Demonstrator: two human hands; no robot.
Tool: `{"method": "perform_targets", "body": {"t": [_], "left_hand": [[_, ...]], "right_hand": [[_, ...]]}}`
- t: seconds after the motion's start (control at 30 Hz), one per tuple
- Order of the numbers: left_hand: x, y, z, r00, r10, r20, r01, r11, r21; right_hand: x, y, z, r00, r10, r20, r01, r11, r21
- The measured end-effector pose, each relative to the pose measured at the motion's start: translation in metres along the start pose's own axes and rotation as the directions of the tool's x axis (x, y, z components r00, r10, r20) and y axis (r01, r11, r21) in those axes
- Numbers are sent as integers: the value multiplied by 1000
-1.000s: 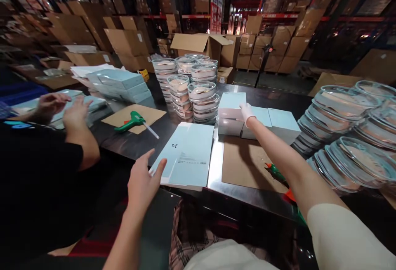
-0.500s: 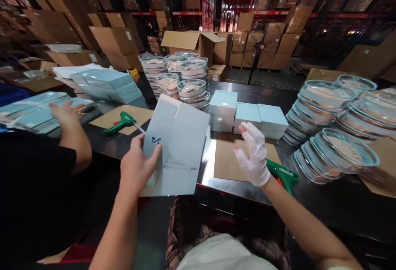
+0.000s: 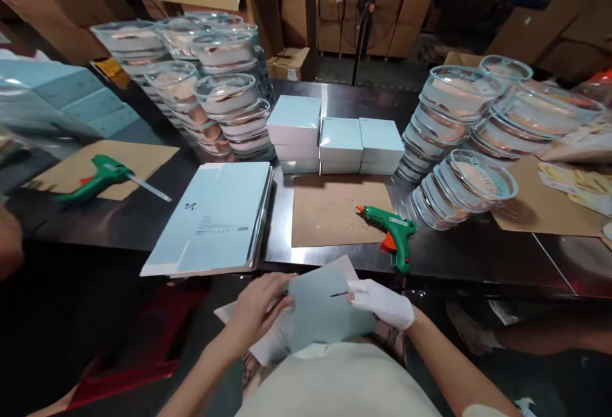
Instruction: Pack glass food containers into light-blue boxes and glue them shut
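lowered to lap: flat box blank | both hands' fingers pinching its edges

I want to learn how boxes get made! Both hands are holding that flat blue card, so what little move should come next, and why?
Probably fold it open into a box. Both the left hand and the gloved right hand grip the flat blue card in the lap, and finished boxes already stand on the table.
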State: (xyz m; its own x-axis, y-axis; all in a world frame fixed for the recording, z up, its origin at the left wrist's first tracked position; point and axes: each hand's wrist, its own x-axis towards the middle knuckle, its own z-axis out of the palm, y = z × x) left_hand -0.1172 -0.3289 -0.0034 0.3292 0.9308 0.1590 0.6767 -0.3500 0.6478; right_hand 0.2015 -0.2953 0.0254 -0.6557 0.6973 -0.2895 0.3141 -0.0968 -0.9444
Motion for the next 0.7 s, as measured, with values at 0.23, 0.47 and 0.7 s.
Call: {"method": "perform_targets", "body": {"t": [0.23,0.47,0.7], "left_hand": [[-2,11,28,916,135,377,-138,990,-21],[-23,-8,29,962,-254,-103,210,924,-320],[2,33,82,975,-109,-196,26,922,-386]], "right_hand": [[-4,15,6,927,-109,360,28,974,223],[-33,44,11,668,-279,-690,228,959,-167],[28,37,47,366,-436,-822,327,887,-325]]}}
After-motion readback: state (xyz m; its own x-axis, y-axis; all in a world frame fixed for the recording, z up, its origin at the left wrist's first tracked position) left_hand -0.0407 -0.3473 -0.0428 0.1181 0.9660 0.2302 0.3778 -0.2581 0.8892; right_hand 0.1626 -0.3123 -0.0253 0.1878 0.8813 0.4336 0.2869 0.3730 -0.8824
